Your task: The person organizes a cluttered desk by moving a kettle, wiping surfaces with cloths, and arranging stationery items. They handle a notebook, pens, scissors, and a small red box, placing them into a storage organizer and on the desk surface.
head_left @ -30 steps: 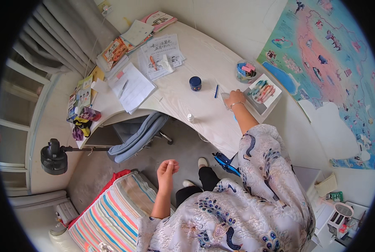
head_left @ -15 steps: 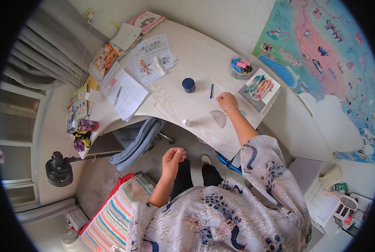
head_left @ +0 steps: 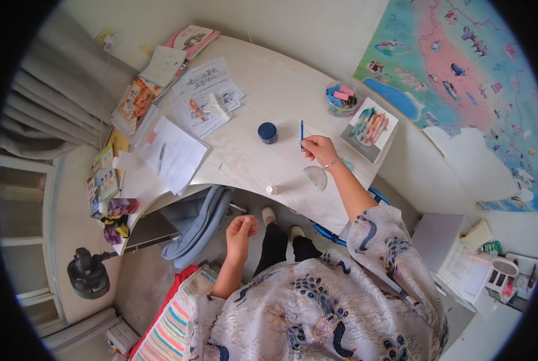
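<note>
My right hand [head_left: 319, 149] is over the desk, thumb and fingers pinched on the near end of a slim blue stick [head_left: 302, 131]. The stick's exact kind is too small to tell. Just below that hand lies a clear protractor [head_left: 315, 177]. To the left stands a dark blue round jar [head_left: 267, 133] with its lid on. A small white bottle [head_left: 272, 190] sits by the desk's near edge. My left hand [head_left: 240, 236] hangs in front of the desk, fingers curled and nothing visible in them.
On the pale desk [head_left: 269, 78], a clear tub [head_left: 341, 99] of erasers and a box with pictured pens [head_left: 371, 128] stand at the right. Papers [head_left: 171, 153] and books [head_left: 190, 41] cover the left. A grey-blue chair [head_left: 199, 225] is tucked under; a black fan [head_left: 88, 274] is clamped at left.
My right hand has shifted slightly and turned, its fingers now at the near end of the blue stick. My left hand stays low. The whole view has tilted a little.
</note>
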{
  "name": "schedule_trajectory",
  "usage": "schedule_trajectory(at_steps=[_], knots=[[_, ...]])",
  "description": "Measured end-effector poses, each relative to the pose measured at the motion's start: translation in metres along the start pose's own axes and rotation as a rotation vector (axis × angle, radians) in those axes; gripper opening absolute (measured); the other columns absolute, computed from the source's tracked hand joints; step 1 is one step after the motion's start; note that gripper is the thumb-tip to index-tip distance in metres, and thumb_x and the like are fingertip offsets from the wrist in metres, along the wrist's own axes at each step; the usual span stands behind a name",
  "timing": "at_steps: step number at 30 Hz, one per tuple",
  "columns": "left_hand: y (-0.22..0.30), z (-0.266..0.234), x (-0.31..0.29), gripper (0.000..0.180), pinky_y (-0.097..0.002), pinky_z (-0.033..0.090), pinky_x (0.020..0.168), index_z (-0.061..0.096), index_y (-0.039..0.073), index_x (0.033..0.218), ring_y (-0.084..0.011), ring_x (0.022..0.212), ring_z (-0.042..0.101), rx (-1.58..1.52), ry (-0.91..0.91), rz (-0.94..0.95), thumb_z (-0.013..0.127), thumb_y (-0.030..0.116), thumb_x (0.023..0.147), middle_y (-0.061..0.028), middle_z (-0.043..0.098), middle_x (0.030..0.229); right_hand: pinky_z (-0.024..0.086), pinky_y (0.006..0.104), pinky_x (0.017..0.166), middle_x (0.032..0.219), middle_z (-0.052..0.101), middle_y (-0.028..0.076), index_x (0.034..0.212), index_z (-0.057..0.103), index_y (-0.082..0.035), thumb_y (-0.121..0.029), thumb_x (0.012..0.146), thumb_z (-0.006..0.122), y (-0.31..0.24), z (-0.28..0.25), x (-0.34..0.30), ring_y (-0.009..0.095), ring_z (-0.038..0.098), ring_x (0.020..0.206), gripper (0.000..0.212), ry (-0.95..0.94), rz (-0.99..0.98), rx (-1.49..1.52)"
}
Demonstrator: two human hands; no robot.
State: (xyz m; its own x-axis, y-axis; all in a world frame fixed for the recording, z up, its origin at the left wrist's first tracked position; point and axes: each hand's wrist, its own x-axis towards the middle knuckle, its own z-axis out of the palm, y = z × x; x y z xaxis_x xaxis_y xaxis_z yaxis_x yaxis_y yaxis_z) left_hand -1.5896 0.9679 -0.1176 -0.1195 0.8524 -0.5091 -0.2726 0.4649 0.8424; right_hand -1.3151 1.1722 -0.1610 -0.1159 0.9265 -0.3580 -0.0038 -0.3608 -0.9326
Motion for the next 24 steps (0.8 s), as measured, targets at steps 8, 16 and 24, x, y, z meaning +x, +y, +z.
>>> schedule_trajectory(at_steps=[8, 16, 24], knots=[[0.047, 0.008, 0.055, 0.018, -0.0222, 0.046, 0.064, 0.059, 0.003, 0.094, -0.0093, 0.069, 0.057, 0.033, -0.167, 0.057, 0.053, 0.020, 0.092, -0.0048, 0.064, 0.083, 0.048, 0.0210, 0.056, 0.078, 0.064, 0.005, 0.092, 0.063, 0.000, -0.017, 0.090, 0.056, -0.040, 0.006, -0.031, 0.008, 0.057, 0.061, 0.018, -0.064, -0.043, 0.256], [0.066, -0.006, 0.092, 0.019, -0.0219, 0.045, 0.064, 0.060, 0.002, 0.095, -0.0097, 0.070, 0.058, 0.043, -0.210, -0.011, 0.054, 0.020, 0.091, -0.0059, 0.064, 0.084, 0.047, 0.0218, 0.056, 0.080, 0.064, 0.006, 0.097, 0.063, -0.001, -0.014, 0.089, 0.057, -0.047, 0.016, -0.032, 0.008, 0.056, 0.061, 0.017, -0.003, -0.037, 0.379], [0.070, 0.002, 0.120, 0.019, -0.0217, 0.046, 0.065, 0.059, 0.004, 0.096, -0.0094, 0.071, 0.057, 0.083, -0.327, -0.034, 0.053, 0.022, 0.092, -0.0047, 0.063, 0.086, 0.044, 0.0251, 0.055, 0.081, 0.064, 0.008, 0.098, 0.062, -0.002, -0.012, 0.087, 0.057, -0.047, 0.021, -0.045, 0.012, 0.054, 0.059, 0.016, -0.021, 0.024, 0.819]])
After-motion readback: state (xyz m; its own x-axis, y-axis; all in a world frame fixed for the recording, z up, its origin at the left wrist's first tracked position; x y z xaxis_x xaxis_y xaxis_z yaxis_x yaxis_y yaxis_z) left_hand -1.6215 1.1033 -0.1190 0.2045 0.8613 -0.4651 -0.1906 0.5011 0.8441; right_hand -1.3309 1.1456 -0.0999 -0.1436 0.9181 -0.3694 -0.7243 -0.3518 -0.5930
